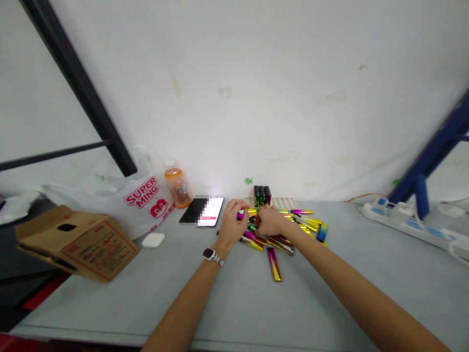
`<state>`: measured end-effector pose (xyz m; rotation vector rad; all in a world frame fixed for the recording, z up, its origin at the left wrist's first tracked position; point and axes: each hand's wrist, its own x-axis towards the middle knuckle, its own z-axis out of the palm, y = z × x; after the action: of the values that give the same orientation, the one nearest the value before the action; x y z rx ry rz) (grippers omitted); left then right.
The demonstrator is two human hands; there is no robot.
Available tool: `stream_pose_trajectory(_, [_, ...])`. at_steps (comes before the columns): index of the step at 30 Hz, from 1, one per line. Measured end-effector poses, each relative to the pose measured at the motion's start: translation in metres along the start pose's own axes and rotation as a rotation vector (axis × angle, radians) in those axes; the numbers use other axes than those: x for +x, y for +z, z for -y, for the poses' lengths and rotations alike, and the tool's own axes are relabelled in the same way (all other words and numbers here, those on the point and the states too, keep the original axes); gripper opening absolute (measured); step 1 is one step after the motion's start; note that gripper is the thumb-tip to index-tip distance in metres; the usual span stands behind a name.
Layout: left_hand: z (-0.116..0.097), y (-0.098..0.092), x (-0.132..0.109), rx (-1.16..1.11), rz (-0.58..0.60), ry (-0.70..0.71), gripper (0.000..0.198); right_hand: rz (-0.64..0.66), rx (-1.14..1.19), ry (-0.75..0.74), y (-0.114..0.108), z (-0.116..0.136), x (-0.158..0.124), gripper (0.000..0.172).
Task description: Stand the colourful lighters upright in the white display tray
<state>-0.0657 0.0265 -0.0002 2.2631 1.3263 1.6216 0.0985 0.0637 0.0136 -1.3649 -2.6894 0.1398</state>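
Slim shiny lighter-like cases in yellow, magenta and multicolour metallic finishes (309,222) lie in a loose pile on the table. My left hand (232,220), with a watch on its wrist, is at the pile's left side. Its fingers are curled around a purple-and-yellow case (240,215), partly hidden by them. Over the middle of the pile is my right hand (270,221), its fingers closed and pointing down; what they grip is hidden. Behind the hands, a block of upright black-topped cases (262,195) stands by a pale perforated tray (287,202). One magenta-and-yellow case (274,264) lies apart in front.
Left of the pile are a tablet (202,211), an orange drink bottle (178,186), a small white case (153,240), a plastic bag (142,205) and an opened cardboard box (84,244). A power strip (406,225) lies to the right. A white wall rises behind the table.
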Motion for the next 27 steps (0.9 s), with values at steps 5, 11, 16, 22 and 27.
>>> stream_pose_trajectory(5, [-0.001, -0.001, -0.003, -0.031, 0.007, 0.005, 0.016, -0.110, 0.143, 0.032, -0.005, -0.005, -0.003, 0.021])
stream_pose_trajectory(11, [-0.013, 0.003, -0.006, -0.096, -0.035, 0.005, 0.016, -0.383, 0.738, 0.037, 0.000, -0.006, -0.028, 0.018])
stream_pose_trajectory(16, [-0.026, 0.015, -0.012, -0.178, 0.056, -0.045, 0.016, -0.513, 1.260, 0.030, 0.017, 0.003, -0.044, 0.026])
stream_pose_trajectory(22, [-0.036, 0.030, -0.014, -0.415, 0.125, -0.225, 0.026, -0.514, 1.313, 0.041, 0.027, 0.014, -0.054, 0.025])
stream_pose_trajectory(27, [-0.036, 0.040, -0.014, -0.539, 0.096, -0.277, 0.023, -0.572, 1.225, 0.004, 0.031, 0.016, -0.054, 0.018])
